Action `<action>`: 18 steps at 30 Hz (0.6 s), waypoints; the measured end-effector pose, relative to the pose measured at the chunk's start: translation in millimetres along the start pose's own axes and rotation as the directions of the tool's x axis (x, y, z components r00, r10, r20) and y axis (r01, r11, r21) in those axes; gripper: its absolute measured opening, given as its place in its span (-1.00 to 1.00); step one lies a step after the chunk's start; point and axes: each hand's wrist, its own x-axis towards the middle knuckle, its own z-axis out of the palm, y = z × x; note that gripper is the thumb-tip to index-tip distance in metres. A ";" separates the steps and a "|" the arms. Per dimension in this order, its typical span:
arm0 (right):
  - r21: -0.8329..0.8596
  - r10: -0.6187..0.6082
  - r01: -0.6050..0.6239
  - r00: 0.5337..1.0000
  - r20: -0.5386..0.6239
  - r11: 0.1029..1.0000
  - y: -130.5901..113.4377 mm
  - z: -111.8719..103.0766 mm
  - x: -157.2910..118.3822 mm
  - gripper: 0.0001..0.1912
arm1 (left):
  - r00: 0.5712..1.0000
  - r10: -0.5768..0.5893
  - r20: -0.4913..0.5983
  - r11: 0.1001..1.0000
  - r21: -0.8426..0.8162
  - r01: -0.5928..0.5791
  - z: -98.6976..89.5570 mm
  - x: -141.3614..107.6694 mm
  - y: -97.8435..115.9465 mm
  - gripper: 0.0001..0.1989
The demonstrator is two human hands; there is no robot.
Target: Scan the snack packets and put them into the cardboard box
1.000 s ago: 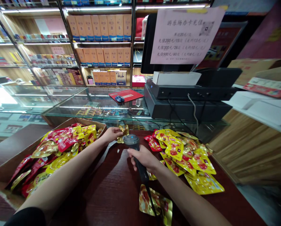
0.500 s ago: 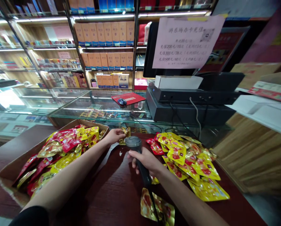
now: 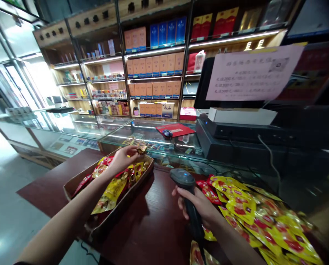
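My left hand (image 3: 125, 159) pinches a small gold snack packet (image 3: 141, 148) above the far end of the cardboard box (image 3: 131, 197). Red, yellow and gold snack packets (image 3: 113, 191) fill that box. In my right hand (image 3: 196, 204) is a black barcode scanner (image 3: 183, 178), held upright by its handle with its head tipped toward the left. A blue light shows on top of the scanner. To the right of it spreads a loose pile of yellow and red packets (image 3: 241, 204). Below the scanner's handle, one gold packet (image 3: 200, 255) lies partly out of view.
Behind the brown table (image 3: 142, 224) runs a glass display counter (image 3: 120, 129) with a red mouse pad (image 3: 178, 129) and a mouse (image 3: 167, 133). A monitor bearing a paper sign (image 3: 249, 77) stands over black equipment (image 3: 236, 129) at the right. Boxed goods line the back shelves.
My left hand has lifted the gold packet from the table beside the scanner and carried it left over the box. The view has turned left. My right hand still grips the scanner.
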 end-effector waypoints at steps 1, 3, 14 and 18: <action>-0.001 -0.002 0.002 1.000 -0.003 1.000 0.6 0.0 0.0 -0.60 | 0.997 0.051 -0.060 0.993 0.111 -0.045 -19.3 -6.3 4.7 -0.61; 0.001 -0.010 0.010 1.000 -0.018 1.000 1.8 -1.0 0.7 -0.61 | 0.981 0.171 -0.090 0.929 0.347 -0.130 -49.4 -19.1 15.3 -0.57; 0.042 -0.038 0.045 0.989 -0.142 0.998 -23.1 -24.8 -22.5 -0.66 | 0.877 0.298 0.377 0.902 0.190 -0.388 93.8 -77.9 52.4 -0.66; 0.075 -0.120 0.162 0.911 -0.395 0.984 -27.4 -72.4 -60.0 -0.71 | 0.751 0.430 0.501 0.844 0.071 -0.531 199.3 -103.5 77.8 -0.61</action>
